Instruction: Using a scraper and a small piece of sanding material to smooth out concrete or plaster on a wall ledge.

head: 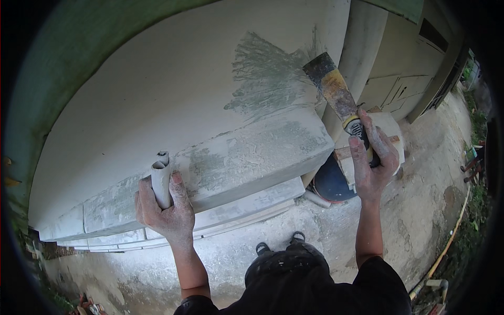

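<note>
My right hand (pixel 374 157) grips the dark handle of a putty knife (pixel 334 88). Its wide blade is rusty and stained, and points up and left, beside or against a scraped greenish patch (pixel 267 78) on the pale wall (pixel 169 78). My left hand (pixel 167 208) is closed around a whitish pipe stub (pixel 160 179) at the wall's stepped ledge (pixel 252 157); a second pipe end (pixel 163 157) shows just behind it. White dust coats both hands. Whether the pipe stubs are fixed to the ledge cannot be told.
A dark blue round container (pixel 336 181) stands right of the ledge, under pale boards (pixel 388 126). A length of pipe (pixel 318 199) lies beside it on the concrete ground (pixel 417 189). A yellowish pipe (pixel 449 248) runs along the plants at right. Lower steps (pixel 252 201) project below the ledge.
</note>
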### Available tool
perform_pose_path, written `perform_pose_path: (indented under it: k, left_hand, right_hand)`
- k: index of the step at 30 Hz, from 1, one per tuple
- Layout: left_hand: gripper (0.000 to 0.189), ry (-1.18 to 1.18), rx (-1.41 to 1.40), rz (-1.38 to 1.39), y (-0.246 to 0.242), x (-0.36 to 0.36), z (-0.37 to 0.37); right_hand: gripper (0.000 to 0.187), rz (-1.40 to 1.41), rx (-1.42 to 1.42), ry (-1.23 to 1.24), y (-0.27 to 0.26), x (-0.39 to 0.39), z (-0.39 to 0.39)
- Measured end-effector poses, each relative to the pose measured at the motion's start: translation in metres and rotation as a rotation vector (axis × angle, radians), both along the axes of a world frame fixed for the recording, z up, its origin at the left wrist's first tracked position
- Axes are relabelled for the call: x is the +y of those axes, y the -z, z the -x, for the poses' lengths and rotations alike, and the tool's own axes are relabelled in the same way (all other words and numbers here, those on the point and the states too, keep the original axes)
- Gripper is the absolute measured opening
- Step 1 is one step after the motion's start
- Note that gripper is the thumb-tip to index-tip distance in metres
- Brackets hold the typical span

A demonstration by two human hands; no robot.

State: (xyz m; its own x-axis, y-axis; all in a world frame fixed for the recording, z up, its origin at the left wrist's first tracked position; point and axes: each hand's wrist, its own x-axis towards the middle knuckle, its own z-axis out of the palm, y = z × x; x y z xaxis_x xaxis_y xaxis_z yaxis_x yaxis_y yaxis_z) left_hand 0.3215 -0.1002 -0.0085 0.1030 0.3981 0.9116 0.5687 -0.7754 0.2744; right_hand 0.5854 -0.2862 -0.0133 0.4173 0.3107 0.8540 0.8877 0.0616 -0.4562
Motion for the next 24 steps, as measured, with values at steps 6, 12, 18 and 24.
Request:
perform_pose_path:
  k: [6,12,18,24]
  left_hand:
    - [0.037,-0.028,-0.009,-0.036,0.000,0.002,-0.001]
    - [0.039,-0.025,-0.053,0.050,-0.003,-0.002,-0.003]
    - [0.035,-0.021,-0.043,0.043,-0.001,0.000,-0.006]
    - [0.034,-0.038,-0.080,0.066,-0.005,-0.005,-0.004]
  right_hand:
    - [0.040,0.034,0.061,0.023,-0.013,0.020,0.006]
    - [0.039,0.067,0.081,-0.037,-0.003,0.013,-0.002]
    - [0.038,-0.029,0.050,-0.059,-0.001,0.026,-0.004]
    - [0.040,-0.037,-0.038,-0.015,-0.002,0.022,-0.004]
